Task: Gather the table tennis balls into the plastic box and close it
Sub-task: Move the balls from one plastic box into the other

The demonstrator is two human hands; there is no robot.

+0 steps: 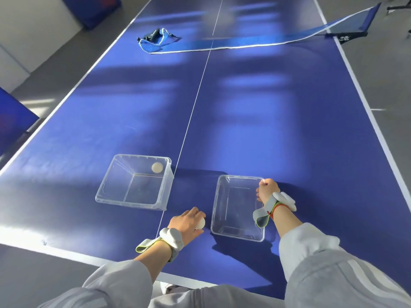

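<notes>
Two balls: one ball in box point(157, 167) lying at the far right corner of the clear plastic box point(133, 181); one held ball point(200, 223) under the fingers of the left hand.
Plastic box: standing open on the blue table point(244, 121), left of the white centre line, near the front edge.
Lid point(238, 207): clear and shallow (hollow side up), lying on the table right of the box, well apart from it.
Left hand point(186, 222): palm down, fingers curled over the white ball, between box and lid, low at the table surface.
Right hand point(266, 190): fingers pinching the far right corner of the lid, wrist above its right edge.
Wrists: grey strap with a white device on each, grey sleeves pushed back.
Net point(266, 40): collapsed across the table far away, crumpled into a heap at its left end.
</notes>
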